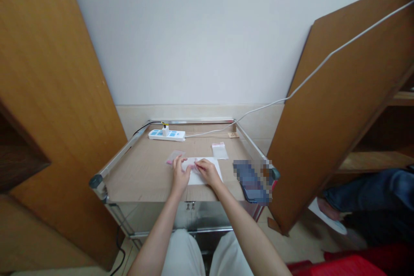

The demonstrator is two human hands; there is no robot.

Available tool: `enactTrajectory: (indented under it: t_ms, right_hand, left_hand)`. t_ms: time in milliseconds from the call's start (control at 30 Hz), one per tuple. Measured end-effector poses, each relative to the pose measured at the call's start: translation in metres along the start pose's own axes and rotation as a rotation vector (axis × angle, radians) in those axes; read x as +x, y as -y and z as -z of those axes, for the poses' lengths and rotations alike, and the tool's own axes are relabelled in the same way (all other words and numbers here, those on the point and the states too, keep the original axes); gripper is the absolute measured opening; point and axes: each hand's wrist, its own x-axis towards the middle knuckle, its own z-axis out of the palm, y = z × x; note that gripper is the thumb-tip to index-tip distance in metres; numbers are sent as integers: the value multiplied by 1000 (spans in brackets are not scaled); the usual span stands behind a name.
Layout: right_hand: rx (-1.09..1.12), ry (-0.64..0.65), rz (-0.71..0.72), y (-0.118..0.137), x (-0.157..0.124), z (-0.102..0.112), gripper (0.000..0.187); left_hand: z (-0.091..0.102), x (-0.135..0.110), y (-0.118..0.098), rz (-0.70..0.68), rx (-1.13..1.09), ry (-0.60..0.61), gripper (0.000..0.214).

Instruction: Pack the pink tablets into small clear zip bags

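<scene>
My left hand rests at the left side of a white sheet, fingers curved and thumb apart from them. My right hand is over the sheet, its thumb and fingertips pinched together. Between the two hands is a small pinkish, partly clear item, too small to name, at the right fingertips. Just behind my left hand lies a clear plastic bag with small pink bits near it. A whitish clear bag or stack of bags lies beyond my right hand.
A white power strip with a plug in it sits at the table's back left. Its white cable runs up to the right. A dark, blurred-out object lies at the right edge. Wooden panels stand on both sides; another person's leg shows at right.
</scene>
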Motion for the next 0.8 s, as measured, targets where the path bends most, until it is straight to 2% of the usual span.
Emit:
enactTrajectory:
  t_ms: [167,367,500,633,733,800]
  right_hand:
    - [7,-17,-30,2,0,2,23]
    - [33,-3,-61,1,1,2,20]
    - [61,-14,-100,3,1,2,18]
    - [64,-32,-121,5,2,3,21]
    - [58,-58,-121,5,2,3,20]
    - [52,-74,-120,5,2,3,20]
  left_hand:
    - [-3,1,14,102,-53,-106,42]
    - [-4,-1,24,162,-85,-162,40]
    - [-1,0,23,139,-3,-163,39]
    - [2,1,12,38,87,-92,46]
    - [3,-2,-2,-72,173,57,58]
    - [3,-5,-11,-91,267,147,62]
